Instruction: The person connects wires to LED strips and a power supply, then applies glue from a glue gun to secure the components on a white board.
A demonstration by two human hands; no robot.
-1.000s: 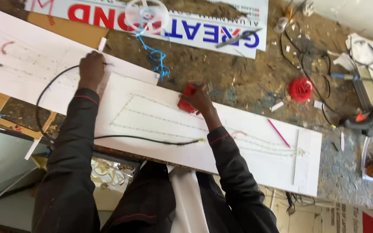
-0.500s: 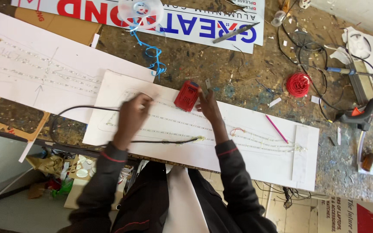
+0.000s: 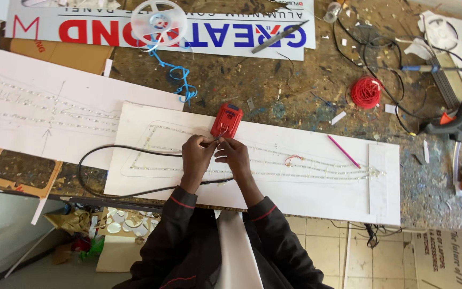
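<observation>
Both my hands meet on a long white board (image 3: 306,187) with thin LED strips (image 3: 274,172) laid in outline on it. My left hand (image 3: 196,156) and my right hand (image 3: 235,155) pinch a thin wire (image 3: 216,141) between their fingertips. It lies just below a small red box-shaped device (image 3: 227,120) on the board's far edge. A black cable (image 3: 98,155) loops off the board's left end and runs back under my left wrist. A short red wire loop (image 3: 294,159) lies to the right of my right hand.
A second white board (image 3: 38,109) with LED strips lies to the left. A pink pencil (image 3: 343,151), a red wire spool (image 3: 366,92), a glue gun (image 3: 455,126), a white reel (image 3: 159,24) with blue wire (image 3: 178,76) and a printed sign panel (image 3: 199,33) sit on the paint-spattered bench.
My left hand came from the far left board to the middle and joined my right hand. My right hand left the red device and moved just below it.
</observation>
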